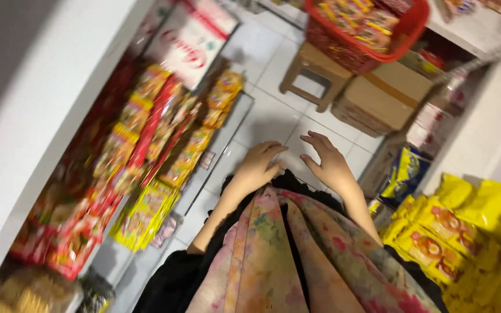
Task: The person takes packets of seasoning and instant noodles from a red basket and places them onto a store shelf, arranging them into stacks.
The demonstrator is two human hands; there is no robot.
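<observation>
My left hand [257, 164] and my right hand [328, 163] hover side by side over the white tiled floor [268, 119], both empty with fingers spread and slightly curled. Below them hangs my floral scarf [288, 255] over black clothing. Nearest my left hand are rows of red and yellow snack packets [163, 133] on the left shelf. The right hand is close to a blue and yellow packet [406, 171] by a cardboard box.
A white shelf unit [47, 98] runs along the left. A red basket [372, 29] of packets sits on a wooden stool [313, 72], beside cardboard boxes [387, 95]. Yellow snack bags [465, 232] are stacked at the right.
</observation>
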